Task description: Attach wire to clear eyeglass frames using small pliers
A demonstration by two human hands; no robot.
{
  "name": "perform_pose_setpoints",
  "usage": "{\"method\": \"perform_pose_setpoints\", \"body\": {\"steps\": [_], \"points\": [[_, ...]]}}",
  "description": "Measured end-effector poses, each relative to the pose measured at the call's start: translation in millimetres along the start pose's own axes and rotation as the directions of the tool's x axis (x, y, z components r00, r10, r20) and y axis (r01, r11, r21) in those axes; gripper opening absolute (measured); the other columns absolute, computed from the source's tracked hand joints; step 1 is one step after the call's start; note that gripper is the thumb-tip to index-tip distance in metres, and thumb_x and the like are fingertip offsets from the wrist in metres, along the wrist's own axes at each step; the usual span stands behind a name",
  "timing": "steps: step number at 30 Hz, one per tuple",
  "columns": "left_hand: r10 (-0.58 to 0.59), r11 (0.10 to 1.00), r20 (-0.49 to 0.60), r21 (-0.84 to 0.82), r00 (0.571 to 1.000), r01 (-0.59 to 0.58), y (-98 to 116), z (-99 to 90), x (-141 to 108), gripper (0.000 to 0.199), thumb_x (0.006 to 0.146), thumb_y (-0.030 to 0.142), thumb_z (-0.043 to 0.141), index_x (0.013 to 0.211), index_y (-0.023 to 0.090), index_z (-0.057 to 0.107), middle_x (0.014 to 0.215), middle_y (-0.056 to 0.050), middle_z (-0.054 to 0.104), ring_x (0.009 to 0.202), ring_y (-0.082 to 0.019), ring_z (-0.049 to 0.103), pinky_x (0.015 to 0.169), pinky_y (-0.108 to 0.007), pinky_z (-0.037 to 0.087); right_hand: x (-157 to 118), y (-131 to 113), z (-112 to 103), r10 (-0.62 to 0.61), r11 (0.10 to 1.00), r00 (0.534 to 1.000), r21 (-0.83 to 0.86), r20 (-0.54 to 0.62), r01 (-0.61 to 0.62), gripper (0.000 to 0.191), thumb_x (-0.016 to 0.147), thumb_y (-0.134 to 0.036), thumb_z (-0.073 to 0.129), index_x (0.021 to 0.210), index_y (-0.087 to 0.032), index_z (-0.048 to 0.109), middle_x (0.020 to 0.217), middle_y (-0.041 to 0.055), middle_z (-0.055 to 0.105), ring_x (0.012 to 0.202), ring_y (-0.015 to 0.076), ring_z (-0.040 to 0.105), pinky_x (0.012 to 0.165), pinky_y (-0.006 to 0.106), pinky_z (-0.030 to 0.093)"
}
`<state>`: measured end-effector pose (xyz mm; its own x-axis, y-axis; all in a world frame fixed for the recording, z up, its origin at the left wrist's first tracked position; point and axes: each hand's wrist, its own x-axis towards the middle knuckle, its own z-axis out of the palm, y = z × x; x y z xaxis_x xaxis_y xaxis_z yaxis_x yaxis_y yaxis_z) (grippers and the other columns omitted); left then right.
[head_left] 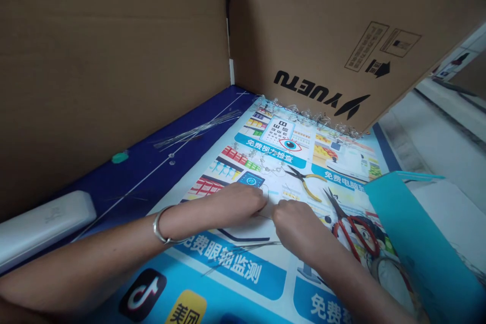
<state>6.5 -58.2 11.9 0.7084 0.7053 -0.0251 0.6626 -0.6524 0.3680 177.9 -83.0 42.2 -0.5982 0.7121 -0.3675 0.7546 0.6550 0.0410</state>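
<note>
Forearms (125, 250) lead to left hand (245, 201) and right hand (294, 220), both curled closed, pinching thin wire (265, 217)

Probably thin wire, blurred between fists (268, 207).

Matt brown cardboard panels (114, 61), shiny metal bangle (162, 225), smooth white plastic case (49, 225)

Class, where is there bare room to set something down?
Free: the near printed mat between left forearm and right forearm, and the blue strip between the white case and green lump. Crowded: beside the right forearm, with pliers, scissors and teal box; along the cardboard, with clear beads.
</note>
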Motion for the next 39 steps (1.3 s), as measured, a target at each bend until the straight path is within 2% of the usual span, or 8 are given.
{"method": "perform_pose_setpoints", "body": {"steps": [4,10,16,22,29,34,39], "points": [[0.034,0.999,0.007,0.026,0.999,-0.034,0.3,2.9,-1.2,0.016,0.075,0.017,0.046,0.066,0.016,0.059,0.067,-0.007,0.061,0.057,-0.017,0.050,0.054,-0.027,0.030,3.1,-5.9,-0.4,-0.007,0.999,1.000,-0.047,0.008,0.007,0.019,0.071,-0.004,0.044,0.075,-0.011,0.061,0.079,0.0127,0.063,0.070,0.0186,0.058,0.059,0.026,0.036],[0.144,0.989,-0.039,-0.029,0.989,-0.145,1.0,3.9,-5.1,0.013,0.073,0.011,0.047,0.071,0.015,0.059,0.069,-0.008,0.061,0.059,-0.017,0.051,0.054,-0.028,0.031,3.9,5.2,5.7,-0.053,0.998,0.997,-0.028,-0.047,0.052,0.016,0.072,-0.010,0.045,0.072,-0.014,0.060,0.074,0.0091,0.063,0.068,0.0185,0.058,0.057,0.026,0.035],[0.166,0.974,0.012,0.153,0.986,-0.166,4.0,3.3,-4.4,0.016,0.077,0.012,0.043,0.075,0.014,0.058,0.069,-0.008,0.061,0.056,-0.016,0.051,0.051,-0.027,0.030,2.3,12.0,6.9,-0.067,0.998,0.997,0.005,-0.034,0.068,0.017,0.073,-0.013,0.045,0.075,-0.015,0.061,0.077,0.0071,0.062,0.069,0.0181,0.058,0.056,0.026,0.034],[0.137,0.960,0.067,0.238,0.988,-0.149,3.1,-1.6,-4.2,0.016,0.079,0.014,0.044,0.073,0.015,0.058,0.070,-0.005,0.062,0.060,-0.015,0.053,0.052,-0.024,0.033,-2.1,0.5,-0.6,-0.051,0.996,0.999,-0.070,0.007,0.051,0.018,0.073,-0.004,0.044,0.074,-0.013,0.060,0.075,0.0100,0.061,0.069,0.0186,0.057,0.057,0.025,0.037],[0.102,0.956,0.051,0.271,0.993,-0.112,-9.0,-5.7,-6.0,0.015,0.077,0.014,0.046,0.069,0.014,0.059,0.070,-0.006,0.061,0.063,-0.015,0.053,0.055,-0.024,0.033,0.3,-2.6,-6.4,-0.080,0.993,0.996,-0.091,0.026,0.082,0.019,0.073,-0.003,0.044,0.075,-0.012,0.061,0.079,0.0112,0.062,0.071,0.0192,0.058,0.059,0.026,0.038],[0.125,0.963,0.022,0.238,0.992,-0.127,0.9,-3.7,-5.0,0.013,0.077,0.015,0.048,0.068,0.014,0.057,0.067,-0.004,0.060,0.058,-0.013,0.052,0.053,-0.024,0.032,3.9,6.6,1.2,-0.100,0.993,0.995,-0.057,0.027,0.102,0.019,0.075,-0.008,0.042,0.075,-0.014,0.060,0.076,0.0090,0.062,0.070,0.0187,0.057,0.060,0.026,0.036],[0.170,0.959,-0.014,0.231,0.985,-0.163,5.5,0.2,-3.5,0.013,0.076,0.009,0.046,0.070,0.015,0.056,0.069,-0.004,0.060,0.062,-0.013,0.053,0.054,-0.024,0.034,5.8,9.8,-0.1,-0.100,0.994,0.995,-0.045,-0.002,0.100,0.017,0.075,-0.014,0.044,0.079,-0.014,0.060,0.081,0.0089,0.062,0.073,0.0186,0.057,0.059,0.027,0.035]]}}
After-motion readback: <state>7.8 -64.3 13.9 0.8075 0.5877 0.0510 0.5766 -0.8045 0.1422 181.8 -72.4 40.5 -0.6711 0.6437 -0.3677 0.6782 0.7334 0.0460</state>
